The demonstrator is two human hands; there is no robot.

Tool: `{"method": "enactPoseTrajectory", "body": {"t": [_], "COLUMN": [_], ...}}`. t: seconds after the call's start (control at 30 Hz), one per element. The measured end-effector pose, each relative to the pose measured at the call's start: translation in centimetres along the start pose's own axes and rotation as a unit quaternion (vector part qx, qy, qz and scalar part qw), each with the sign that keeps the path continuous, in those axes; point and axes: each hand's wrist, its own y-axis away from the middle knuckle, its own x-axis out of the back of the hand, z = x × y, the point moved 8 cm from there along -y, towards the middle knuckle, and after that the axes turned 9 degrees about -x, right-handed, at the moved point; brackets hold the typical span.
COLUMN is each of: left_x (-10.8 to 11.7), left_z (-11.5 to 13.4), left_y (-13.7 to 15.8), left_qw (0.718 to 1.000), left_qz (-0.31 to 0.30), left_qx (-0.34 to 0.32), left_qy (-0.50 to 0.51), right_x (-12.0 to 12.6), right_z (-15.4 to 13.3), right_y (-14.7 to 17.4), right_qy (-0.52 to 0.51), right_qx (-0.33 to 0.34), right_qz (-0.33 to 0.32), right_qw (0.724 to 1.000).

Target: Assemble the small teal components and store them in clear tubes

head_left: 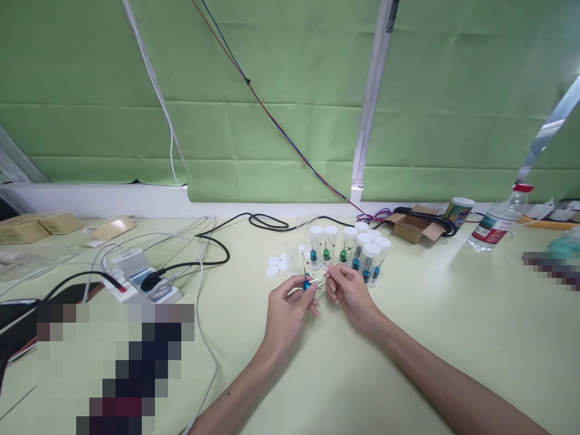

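My left hand point(290, 308) pinches a small blue bead point(307, 284) on a thin wire above the pale green table point(408, 338). My right hand point(348, 290) pinches the other end of that wire point(319, 279) beside it. Just behind my hands stand several clear vials with white caps point(357, 244), each with a blue or green bead inside. Loose white caps point(277, 264) lie to the left of the vials.
A white power strip point(136, 275) with black and white cables lies at the left. A small cardboard box point(410, 226), a tin point(458, 211) and a water bottle point(496, 223) stand at the back right. Green curtains hang behind the table.
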Motion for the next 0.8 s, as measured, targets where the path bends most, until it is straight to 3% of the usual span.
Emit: {"method": "enactPoseTrajectory", "body": {"t": [0.53,0.8], "left_x": [0.0,0.4], "left_z": [0.1,0.0], "left_y": [0.0,0.0], "left_qw": [1.000,1.000], "left_qz": [0.005,0.026], "left_qx": [-0.003,0.003], "left_qy": [-0.010,0.000], "right_x": [0.8,0.5], "right_z": [0.1,-1.0], "right_y": [-0.2,0.3], "right_qy": [0.038,0.076], "right_qx": [0.011,0.057], "right_qz": [0.053,0.072], "right_qw": [0.998,0.993]}}
